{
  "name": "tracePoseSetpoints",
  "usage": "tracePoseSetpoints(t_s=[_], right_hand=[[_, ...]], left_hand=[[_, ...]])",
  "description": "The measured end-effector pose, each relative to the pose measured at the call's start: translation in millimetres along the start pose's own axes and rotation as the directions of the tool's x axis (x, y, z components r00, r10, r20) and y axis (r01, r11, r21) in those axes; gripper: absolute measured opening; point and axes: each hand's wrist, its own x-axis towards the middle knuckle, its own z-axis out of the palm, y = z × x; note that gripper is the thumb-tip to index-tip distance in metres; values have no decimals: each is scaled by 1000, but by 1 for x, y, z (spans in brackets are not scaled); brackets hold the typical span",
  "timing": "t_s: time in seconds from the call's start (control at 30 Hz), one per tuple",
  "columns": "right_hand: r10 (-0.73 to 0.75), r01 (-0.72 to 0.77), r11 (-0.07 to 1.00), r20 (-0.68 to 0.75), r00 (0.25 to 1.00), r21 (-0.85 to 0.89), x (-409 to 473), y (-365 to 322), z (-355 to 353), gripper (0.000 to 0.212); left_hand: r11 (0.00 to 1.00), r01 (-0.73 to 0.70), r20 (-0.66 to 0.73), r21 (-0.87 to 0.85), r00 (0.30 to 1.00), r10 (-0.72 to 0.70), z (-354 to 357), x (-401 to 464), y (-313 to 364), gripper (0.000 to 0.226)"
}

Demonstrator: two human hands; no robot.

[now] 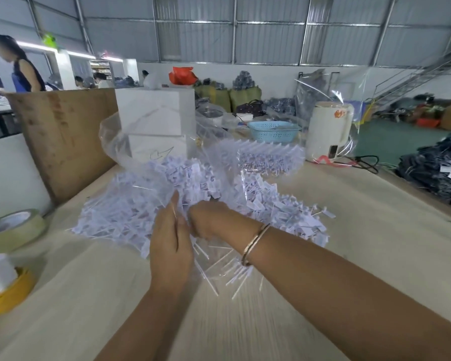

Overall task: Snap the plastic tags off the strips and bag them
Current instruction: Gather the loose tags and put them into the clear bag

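A pale wooden desk (349, 230) is seen from above, heaped with white plastic tags on thin strips (130, 204). Both hands are brought together at the pile's near edge. The left hand (171, 246) is held edge-on with fingers extended, a thin strip seemingly pinched against them, though blur hides the hold. The right hand (208, 221), with a metal bangle (254, 243) on its wrist, is curled down onto the tags, probably so one can be twisted off. A clear plastic bag (219, 142) lies open just behind the pile, within reach for filling.
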Motion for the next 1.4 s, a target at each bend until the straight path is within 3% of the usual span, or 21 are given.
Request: tracePoseSetpoints(t_s=[0.07, 0.13, 0.23, 0.3, 0.43, 0.53, 0.6, 0.63, 0.67, 0.73, 0.77, 0.83, 0.87, 0.9, 1.0, 1.07, 1.17, 1.23, 1.33, 1.4], right_hand=[[56, -51, 986, -31, 998, 157, 14, -10, 0, 10], [71, -59, 949, -27, 997, 309, 23, -15, 6, 21], [-69, 77, 954, -39, 997, 289, 15, -12, 23, 28], [-109, 119, 969, -59, 992, 216, 7, -4, 29, 17], [-159, 242, 927, -283, 946, 287, -19, 28, 18, 35], [-166, 346, 851, -423, 891, 395, -55, 61, 8, 28], [-61, 285, 887, -518, 853, 364, -76, 90, 8, 18], [40, 156, 931, -514, 857, 331, -84, 106, 10, 17], [168, -32, 960, -477, 863, 278, -91, 124, 11, 21], [429, -406, 903, -309, 849, 139, -100, 157, 17, 48], [506, -497, 862, -228, 832, 103, -103, 169, 21, 64], [524, -504, 838, -54, 850, 208, -106, 183, 31, 89], [491, -474, 815, 36, 870, 335, -106, 183, 37, 93], [442, -439, 778, 105, 891, 451, -105, 181, 42, 94], [320, -354, 697, 171, 932, 623, -105, 172, 50, 90], [297, -328, 687, 162, 941, 648, -110, 173, 46, 83], [341, -271, 726, 11, 940, 632, -117, 185, 32, 49], [376, -304, 766, -12, 927, 566, -120, 189, 25, 40], [372, -439, 726, 235, 898, 530, -125, 185, 26, 51], [342, -482, 718, 349, 872, 502, -124, 180, 31, 56]], left_hand=[[1000, -6, 20, -14, 1000, 6, 3, -2, -1, 45], [1000, -8, 34, -7, 999, 8, 3, -3, -3, 47], [997, -58, 65, 46, 996, 55, 1, -3, -3, 46], [998, -44, 62, 53, 997, 40, 0, -4, -3, 45], [997, -38, 95, 62, 995, 32, 3, -7, -2, 49], [995, -38, 58, 90, 998, 32, 4, -7, 4, 59], [986, -64, 29, 151, 998, 60, 6, -9, 12, 66], [975, -105, 26, 195, 994, 102, 7, -10, 18, 66], [955, -169, 40, 243, 986, 165, 8, -12, 24, 64], [873, -367, 151, 322, 930, 335, 14, -16, 33, 56], [827, -478, 261, 298, 874, 411, 18, -20, 36, 51], [757, -638, 523, 141, 697, 490, 28, -29, 37, 40], [735, -671, 636, 97, 609, 473, 33, -35, 36, 37], [731, -674, 716, 111, 564, 411, 38, -40, 34, 36], [755, -540, 765, 373, 639, 80, 42, -44, 19, 49], [719, -478, 710, 504, 703, -30, 38, -40, 7, 57], [676, -438, 661, 592, 744, -97, 33, -38, 0, 61], [683, -449, 671, 576, 737, -82, 33, -38, 2, 61], [685, -495, 668, 534, 744, 17, 34, -39, 11, 54], [701, -507, 704, 502, 710, 9, 34, -40, 16, 61]])
